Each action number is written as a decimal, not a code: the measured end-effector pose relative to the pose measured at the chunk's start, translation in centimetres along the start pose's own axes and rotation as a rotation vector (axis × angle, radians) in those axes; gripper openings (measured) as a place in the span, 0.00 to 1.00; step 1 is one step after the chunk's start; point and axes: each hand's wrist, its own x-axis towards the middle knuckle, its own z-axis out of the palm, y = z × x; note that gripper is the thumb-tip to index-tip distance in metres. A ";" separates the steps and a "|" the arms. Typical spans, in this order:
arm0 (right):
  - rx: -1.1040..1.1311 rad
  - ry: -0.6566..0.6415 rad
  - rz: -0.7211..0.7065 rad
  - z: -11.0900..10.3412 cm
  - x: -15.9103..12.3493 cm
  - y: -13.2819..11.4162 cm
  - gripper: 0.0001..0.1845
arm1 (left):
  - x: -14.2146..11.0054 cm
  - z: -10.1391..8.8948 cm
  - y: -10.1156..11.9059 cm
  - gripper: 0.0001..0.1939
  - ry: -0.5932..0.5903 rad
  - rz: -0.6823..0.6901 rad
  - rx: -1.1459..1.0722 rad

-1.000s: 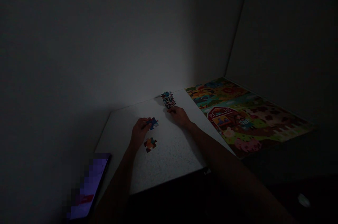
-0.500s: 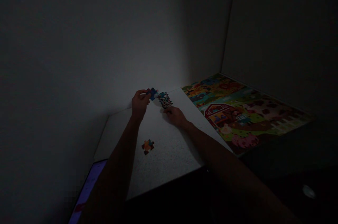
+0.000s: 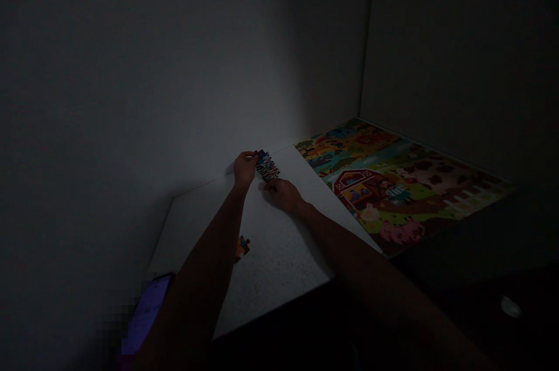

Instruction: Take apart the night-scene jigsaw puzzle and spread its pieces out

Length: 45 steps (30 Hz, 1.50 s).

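Observation:
The room is dim. A small stack of puzzle pieces (image 3: 267,168) stands near the far edge of a white table (image 3: 279,254). My left hand (image 3: 244,167) is at the top left of the stack, fingers pinched on a blue puzzle piece laid on it. My right hand (image 3: 282,193) rests on the table just in front of the stack, fingers curled against its base. A loose orange puzzle piece (image 3: 243,247) lies on the table, partly hidden by my left forearm.
A large colourful farm picture (image 3: 393,184) with a red barn lies to the right of the white table. A lit phone screen (image 3: 146,315) sits off the table's near left corner. Walls close in behind and on the right.
My left hand carried the blue piece from mid-table up and right to the top of the stack. My right hand stayed at the stack's base. The view drifted slightly.

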 end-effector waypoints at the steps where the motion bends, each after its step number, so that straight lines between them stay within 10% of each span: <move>1: -0.003 0.000 -0.001 0.0 0.0 0.0 0.16 | 0.0 0.0 -0.2 0.05 0.004 0.007 0.016; 10: -0.060 -0.046 -0.032 -0.2 0.0 0.0 0.17 | -0.3 -2.4 -1.3 0.08 0.029 0.044 0.072; 20: -0.085 -0.323 -0.424 2.5 -2.9 -2.8 0.23 | -9.7 -10.7 -8.0 0.10 0.063 0.000 0.155; 25: -0.179 -0.483 -0.491 3.2 -5.1 -4.9 0.41 | -9.9 -10.1 -9.2 0.09 0.006 0.009 0.162; 37: -0.155 -0.566 -0.436 3.1 -4.9 -5.2 0.25 | -9.9 -9.7 -8.9 0.10 -0.056 -0.007 0.183; 45: 0.454 -0.591 -0.100 2.3 -3.9 -3.6 0.22 | -10.0 -9.7 -8.8 0.11 -0.043 0.001 0.176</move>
